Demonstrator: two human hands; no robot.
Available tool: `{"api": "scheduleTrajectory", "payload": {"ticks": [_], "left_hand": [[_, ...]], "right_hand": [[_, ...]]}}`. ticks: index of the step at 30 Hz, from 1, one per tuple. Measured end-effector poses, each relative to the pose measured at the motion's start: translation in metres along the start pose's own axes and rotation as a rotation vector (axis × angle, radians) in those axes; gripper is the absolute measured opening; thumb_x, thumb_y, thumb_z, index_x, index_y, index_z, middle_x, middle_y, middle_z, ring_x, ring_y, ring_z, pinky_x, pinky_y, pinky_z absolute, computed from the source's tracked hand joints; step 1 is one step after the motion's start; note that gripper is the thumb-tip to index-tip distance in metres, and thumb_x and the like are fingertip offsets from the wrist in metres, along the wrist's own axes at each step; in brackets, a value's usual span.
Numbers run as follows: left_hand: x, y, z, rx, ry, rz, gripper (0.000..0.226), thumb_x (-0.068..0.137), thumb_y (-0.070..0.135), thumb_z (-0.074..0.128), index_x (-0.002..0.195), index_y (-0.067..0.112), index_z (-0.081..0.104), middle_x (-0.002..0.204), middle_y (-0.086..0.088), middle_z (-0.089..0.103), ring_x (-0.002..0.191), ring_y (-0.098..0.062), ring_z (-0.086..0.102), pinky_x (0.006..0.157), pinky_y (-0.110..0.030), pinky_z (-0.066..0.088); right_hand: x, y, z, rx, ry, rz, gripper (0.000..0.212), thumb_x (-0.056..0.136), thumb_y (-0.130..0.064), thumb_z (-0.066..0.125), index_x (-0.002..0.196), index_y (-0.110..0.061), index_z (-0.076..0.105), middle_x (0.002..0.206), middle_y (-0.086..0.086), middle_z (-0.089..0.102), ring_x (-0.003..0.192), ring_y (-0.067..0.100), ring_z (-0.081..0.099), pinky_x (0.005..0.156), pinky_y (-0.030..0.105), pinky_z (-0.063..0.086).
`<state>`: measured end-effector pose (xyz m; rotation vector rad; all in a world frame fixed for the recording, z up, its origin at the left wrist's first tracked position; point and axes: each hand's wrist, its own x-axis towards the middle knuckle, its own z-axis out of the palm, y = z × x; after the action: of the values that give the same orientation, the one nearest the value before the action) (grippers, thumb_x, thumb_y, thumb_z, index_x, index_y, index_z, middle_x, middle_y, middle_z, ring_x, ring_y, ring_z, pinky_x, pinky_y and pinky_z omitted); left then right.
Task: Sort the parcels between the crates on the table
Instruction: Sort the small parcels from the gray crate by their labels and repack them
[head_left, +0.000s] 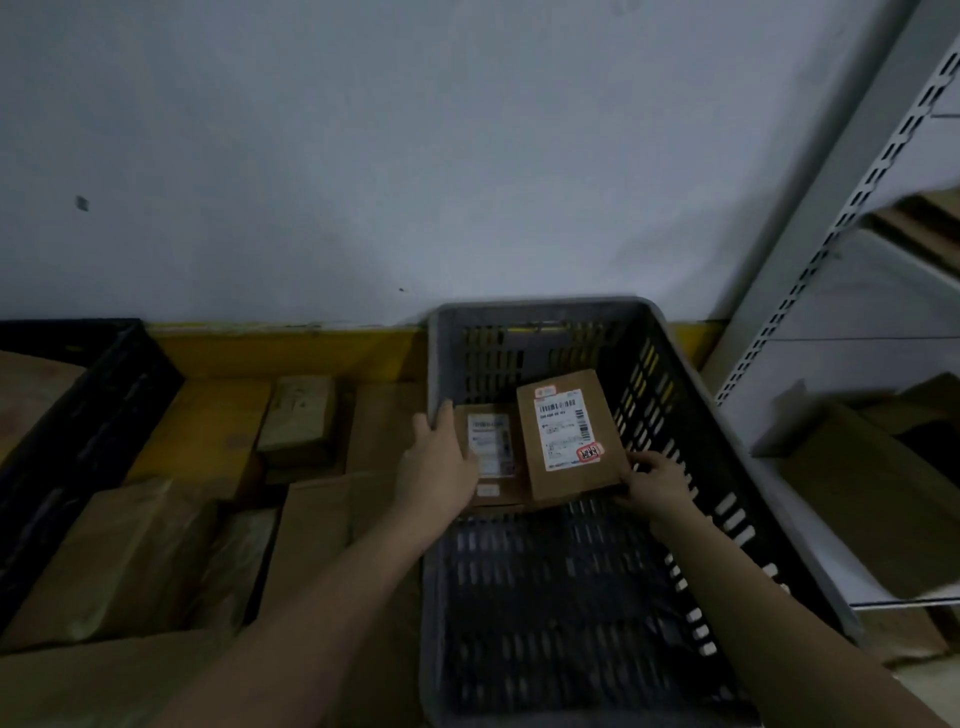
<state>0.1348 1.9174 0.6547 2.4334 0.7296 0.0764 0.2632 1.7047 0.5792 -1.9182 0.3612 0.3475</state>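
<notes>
2 crates (535, 332), 2 labelled parcels (569, 431).

One camera sits on the person's head, looking forward and down, close over the table (291, 353) and wall (363, 156).

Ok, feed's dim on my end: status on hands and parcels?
Left hand on grey crate wall beside smaller parcel. Right hand holds larger parcel, tilted, inside crate. Nothing blocking.
</notes>
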Motion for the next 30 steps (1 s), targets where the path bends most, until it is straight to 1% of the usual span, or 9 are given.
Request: {"api": "scheduleTrajectory", "payload": {"ticks": [3, 11, 14, 16, 18, 21, 24, 27, 30], "left_hand": [[0.001, -0.005, 0.003, 0.0, 0.027, 0.032, 0.066, 0.1, 0.026, 0.05, 0.155, 0.024, 0.014, 0.141, -0.008, 0.033, 0.099, -0.024, 0.057, 0.066, -0.025, 0.04], [0.001, -0.003, 0.002, 0.022, 0.014, 0.029, 0.063, 0.1, 0.031, 0.051, 0.153, 0.024, 0.019, 0.138, -0.008, 0.035, 0.105, -0.03, 0.057, 0.07, -0.028, 0.038], [0.001, -0.002, 0.002, 0.016, 0.002, 0.026, 0.06, 0.099, 0.031, 0.05, 0.152, 0.024, 0.022, 0.136, -0.008, 0.036, 0.104, -0.03, 0.058, 0.071, -0.029, 0.038], [0.002, -0.002, 0.002, 0.015, 0.005, 0.025, 0.06, 0.099, 0.032, 0.05, 0.152, 0.024, 0.023, 0.135, -0.008, 0.036, 0.099, -0.027, 0.057, 0.071, -0.029, 0.038], [0.002, -0.002, 0.003, 0.021, 0.013, 0.02, 0.06, 0.099, 0.033, 0.051, 0.152, 0.023, 0.023, 0.135, -0.007, 0.036, 0.088, -0.018, 0.049, 0.07, -0.027, 0.037], [0.003, -0.002, 0.005, 0.027, 0.022, 0.019, 0.057, 0.099, 0.032, 0.051, 0.15, 0.023, 0.026, 0.132, -0.006, 0.036, 0.084, -0.012, 0.041, 0.069, -0.025, 0.037], [0.004, -0.003, 0.006, 0.026, 0.024, 0.019, 0.057, 0.099, 0.032, 0.051, 0.15, 0.022, 0.028, 0.131, -0.006, 0.036, 0.09, -0.017, 0.05, 0.068, -0.024, 0.036], [0.007, -0.003, 0.008, 0.036, 0.025, 0.01, 0.056, 0.099, 0.033, 0.051, 0.149, 0.023, 0.028, 0.132, -0.006, 0.035, 0.088, -0.013, 0.045, 0.059, -0.016, 0.032], [0.006, -0.004, 0.01, 0.055, 0.04, 0.01, 0.054, 0.099, 0.032, 0.051, 0.147, 0.022, 0.03, 0.131, -0.006, 0.035, 0.088, -0.017, 0.05, 0.063, -0.022, 0.036]], "right_hand": [[0.016, 0.015, 0.01, -0.15, 0.039, 0.024, 0.037, 0.087, -0.019, 0.069, 0.122, -0.008, 0.061, 0.11, 0.018, 0.068, 0.099, 0.036, 0.065, 0.089, 0.051, 0.056], [0.03, 0.03, 0.026, -0.355, 0.05, 0.072, 0.043, 0.096, -0.022, 0.057, 0.135, -0.006, 0.051, 0.136, 0.018, 0.054, 0.12, 0.034, 0.055, 0.103, 0.04, 0.046], [0.04, 0.037, 0.042, -0.5, -0.013, 0.087, 0.068, 0.096, -0.027, 0.056, 0.151, -0.004, 0.025, 0.154, 0.019, 0.026, 0.136, 0.034, 0.037, 0.113, 0.038, 0.032], [0.035, 0.038, 0.05, -0.577, -0.087, 0.082, 0.09, 0.093, -0.028, 0.063, 0.155, -0.005, 0.002, 0.159, 0.016, 0.011, 0.141, 0.037, 0.029, 0.115, 0.042, 0.029], [0.034, 0.043, 0.055, -0.654, -0.131, 0.052, 0.107, 0.088, -0.03, 0.072, 0.155, -0.008, -0.009, 0.161, 0.015, -0.001, 0.145, 0.039, 0.022, 0.116, 0.045, 0.026], [0.041, 0.053, 0.064, -0.714, -0.192, -0.047, 0.1, 0.085, -0.023, 0.075, 0.156, -0.016, 0.005, 0.161, 0.016, -0.001, 0.144, 0.039, 0.024, 0.117, 0.045, 0.028], [0.045, 0.06, 0.079, -0.816, -0.308, -0.177, 0.085, 0.087, -0.025, 0.072, 0.154, -0.018, 0.02, 0.162, 0.016, 0.002, 0.146, 0.038, 0.017, 0.119, 0.041, 0.022], [0.046, 0.06, 0.087, -0.884, -0.324, -0.192, 0.077, 0.09, -0.033, 0.067, 0.152, -0.018, 0.024, 0.162, 0.017, -0.004, 0.148, 0.039, 0.01, 0.12, 0.043, 0.019], [0.049, 0.053, 0.083, -0.924, -0.375, -0.179, 0.076, 0.095, -0.034, 0.06, 0.155, -0.012, 0.019, 0.163, 0.018, -0.005, 0.15, 0.034, 0.01, 0.119, 0.039, 0.018]]}}
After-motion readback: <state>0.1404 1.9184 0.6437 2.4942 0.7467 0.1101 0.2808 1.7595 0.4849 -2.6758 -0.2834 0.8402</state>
